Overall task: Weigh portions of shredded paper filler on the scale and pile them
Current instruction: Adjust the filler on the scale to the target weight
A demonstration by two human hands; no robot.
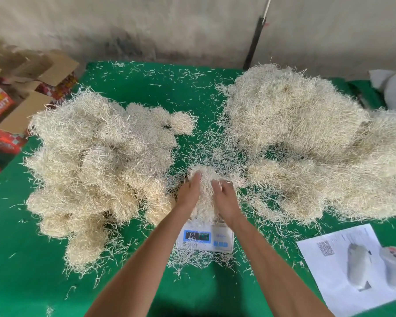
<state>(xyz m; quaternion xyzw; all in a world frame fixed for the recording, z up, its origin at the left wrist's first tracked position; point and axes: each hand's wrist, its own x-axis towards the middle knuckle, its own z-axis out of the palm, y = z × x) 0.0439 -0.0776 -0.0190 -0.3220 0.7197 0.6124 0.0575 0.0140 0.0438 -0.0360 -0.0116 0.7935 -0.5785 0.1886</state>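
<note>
Your fingers (196, 179) lie straight as your left hand (189, 191) and right hand (224, 197) press the wiry, pale portion (204, 195) on the white scale (205, 239). Lumpy weighed pile (96, 161) crowds left, shaggy bulk heap (302, 143) right; bare green felt (23, 271) lies nearest you.

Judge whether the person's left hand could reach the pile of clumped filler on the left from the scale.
Probably yes. The left hand rests on the portion over the scale, and the clumped pile lies right beside it, nothing between.
</note>
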